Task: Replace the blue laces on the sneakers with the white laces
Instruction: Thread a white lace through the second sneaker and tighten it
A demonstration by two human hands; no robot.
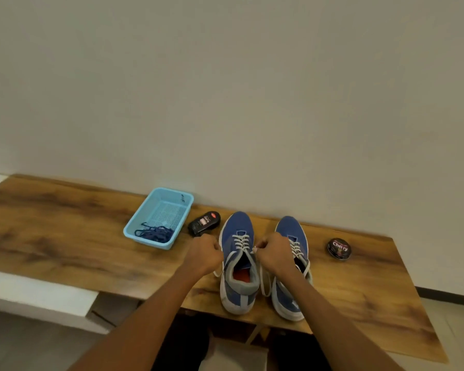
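My fingers are curled tight on both sides. My left hand makes a fist just left of the left sneaker, gripping one end of its white lace; that end runs down out of the fist and loops beside the shoe's near left side. My right hand pinches the other end between thumb and forefinger, right at the top eyelets on the shoe's right side, and the slack hangs down into the gap between the two shoes. Both arms reach forward from the near edge of the wooden table.

The left sneaker stands upright with its toe toward the far wall, laced in white up to the tongue, its orange insole showing in the opening. The right sneaker stands just beside it, toe also far, and carries white lacing too; my right hand and wrist cover part of it, so I cannot tell how its lace ends lie.

The blue laces lie in a tangled heap in the near corner of a light blue basket, which sits on the table to the left of the shoes. Between the basket and the left sneaker lies a black shoe polish bottle on its side. A round black polish tin sits well to the right of the right sneaker.
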